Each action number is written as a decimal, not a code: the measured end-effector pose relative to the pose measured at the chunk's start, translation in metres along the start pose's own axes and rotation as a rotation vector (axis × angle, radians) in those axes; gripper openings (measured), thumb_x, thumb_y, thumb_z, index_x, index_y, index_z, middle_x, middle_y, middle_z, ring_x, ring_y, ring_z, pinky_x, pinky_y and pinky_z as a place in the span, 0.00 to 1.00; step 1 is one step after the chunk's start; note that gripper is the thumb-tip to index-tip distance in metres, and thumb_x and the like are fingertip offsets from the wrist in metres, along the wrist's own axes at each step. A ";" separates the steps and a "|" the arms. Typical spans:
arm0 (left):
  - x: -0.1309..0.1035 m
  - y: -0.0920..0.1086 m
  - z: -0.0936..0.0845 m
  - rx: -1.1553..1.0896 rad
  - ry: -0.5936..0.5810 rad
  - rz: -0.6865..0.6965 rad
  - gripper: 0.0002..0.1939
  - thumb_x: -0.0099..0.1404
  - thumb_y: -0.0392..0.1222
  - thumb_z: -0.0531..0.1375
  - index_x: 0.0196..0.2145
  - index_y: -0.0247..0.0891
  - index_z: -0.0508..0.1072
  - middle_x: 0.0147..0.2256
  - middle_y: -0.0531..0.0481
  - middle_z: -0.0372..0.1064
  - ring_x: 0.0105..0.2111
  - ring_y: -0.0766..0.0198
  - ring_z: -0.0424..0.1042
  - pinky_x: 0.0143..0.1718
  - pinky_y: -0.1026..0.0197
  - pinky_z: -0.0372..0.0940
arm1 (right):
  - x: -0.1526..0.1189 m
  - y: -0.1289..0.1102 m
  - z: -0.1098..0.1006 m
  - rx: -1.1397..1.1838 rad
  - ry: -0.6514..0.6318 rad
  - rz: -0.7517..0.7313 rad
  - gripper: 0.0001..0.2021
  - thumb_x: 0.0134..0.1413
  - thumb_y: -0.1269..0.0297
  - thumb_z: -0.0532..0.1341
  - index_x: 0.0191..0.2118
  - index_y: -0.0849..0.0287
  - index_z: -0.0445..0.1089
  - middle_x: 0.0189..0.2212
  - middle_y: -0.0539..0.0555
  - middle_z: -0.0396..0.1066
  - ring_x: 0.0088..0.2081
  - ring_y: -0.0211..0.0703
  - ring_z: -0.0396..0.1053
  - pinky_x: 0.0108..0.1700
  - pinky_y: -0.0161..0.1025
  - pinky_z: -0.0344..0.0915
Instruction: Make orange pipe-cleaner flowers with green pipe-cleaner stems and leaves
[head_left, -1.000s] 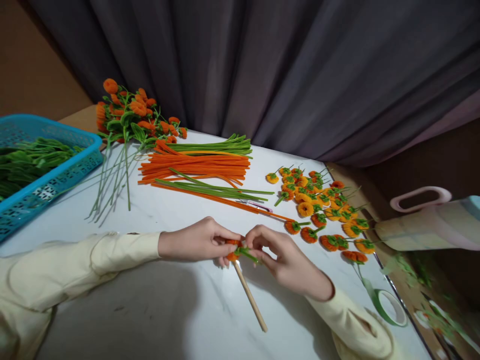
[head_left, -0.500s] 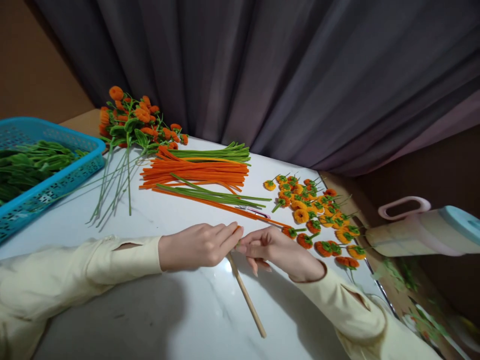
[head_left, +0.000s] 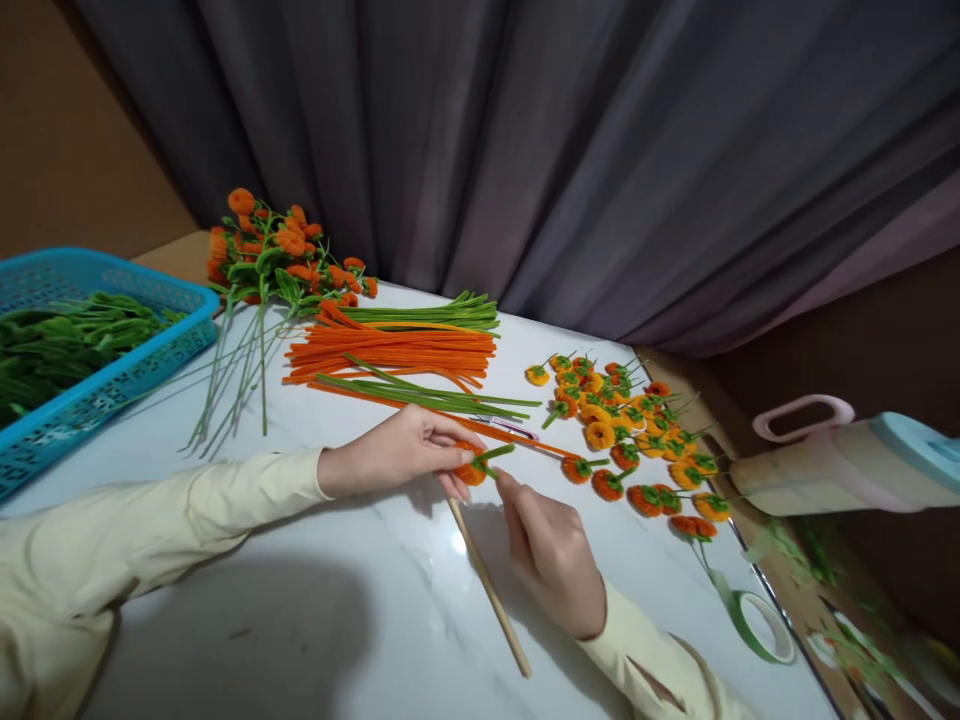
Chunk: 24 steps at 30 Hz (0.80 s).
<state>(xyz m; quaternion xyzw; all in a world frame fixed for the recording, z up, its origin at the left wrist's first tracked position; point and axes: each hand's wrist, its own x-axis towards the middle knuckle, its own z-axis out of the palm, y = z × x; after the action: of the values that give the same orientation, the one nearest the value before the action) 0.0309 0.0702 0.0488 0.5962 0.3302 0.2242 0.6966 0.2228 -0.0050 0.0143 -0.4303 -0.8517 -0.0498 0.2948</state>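
My left hand [head_left: 405,452] pinches a small orange chenille flower [head_left: 472,468] between thumb and fingers, above the white table. A short green pipe cleaner [head_left: 498,452] sticks out of the flower's right side in two ends. The fingertips of my right hand [head_left: 551,550] are closed at the lower green end, partly hiding it. Below the flower a thin wooden stick [head_left: 491,590] lies slantwise on the table. Just behind my hands are loose orange pipe cleaners [head_left: 397,350], several green ones [head_left: 450,398] and a pair of tweezers or similar slim tool [head_left: 510,430].
Finished orange and yellow flower heads [head_left: 600,435] lie in rows at right. A green tape roll [head_left: 765,628] and a lidded jug [head_left: 825,470] are beyond them. At left stand a blue basket [head_left: 150,375] of green leaves and a bunch of orange flowers [head_left: 289,240].
The flower, hidden between my hands before, now shows in my left hand with its green ends. My right hand has drawn down and turned, uncovering the tape roll.
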 end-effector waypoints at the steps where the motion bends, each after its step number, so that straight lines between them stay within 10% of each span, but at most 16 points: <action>1: 0.000 -0.001 0.001 0.000 -0.012 -0.013 0.13 0.60 0.39 0.58 0.41 0.29 0.72 0.27 0.47 0.74 0.24 0.64 0.75 0.27 0.65 0.70 | 0.001 0.001 -0.004 0.098 -0.052 0.063 0.13 0.57 0.80 0.46 0.45 0.66 0.61 0.21 0.50 0.64 0.22 0.37 0.62 0.24 0.33 0.57; 7: -0.012 -0.013 0.016 0.340 0.078 0.130 0.14 0.61 0.37 0.55 0.45 0.32 0.72 0.26 0.50 0.74 0.26 0.66 0.75 0.26 0.71 0.69 | 0.005 -0.007 -0.018 0.311 -0.212 0.272 0.08 0.60 0.70 0.48 0.32 0.59 0.62 0.26 0.53 0.66 0.28 0.40 0.64 0.30 0.34 0.60; 17: -0.021 -0.028 0.016 1.173 0.074 1.019 0.17 0.66 0.30 0.49 0.52 0.25 0.63 0.46 0.36 0.70 0.46 0.60 0.71 0.47 0.62 0.68 | 0.016 -0.008 -0.025 1.059 -0.428 0.730 0.13 0.56 0.61 0.56 0.23 0.60 0.62 0.16 0.48 0.63 0.21 0.34 0.60 0.27 0.32 0.58; 24: -0.022 -0.029 0.012 1.190 -0.004 1.069 0.21 0.67 0.30 0.47 0.57 0.25 0.56 0.46 0.37 0.71 0.49 0.61 0.69 0.47 0.64 0.68 | 0.012 -0.015 -0.023 1.376 -0.420 0.988 0.16 0.44 0.56 0.65 0.21 0.62 0.62 0.12 0.46 0.62 0.13 0.30 0.57 0.19 0.30 0.54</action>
<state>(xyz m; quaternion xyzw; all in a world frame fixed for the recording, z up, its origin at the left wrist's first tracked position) 0.0226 0.0407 0.0253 0.9458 0.0627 0.3129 0.0602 0.2165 -0.0135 0.0422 -0.4770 -0.4452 0.6897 0.3140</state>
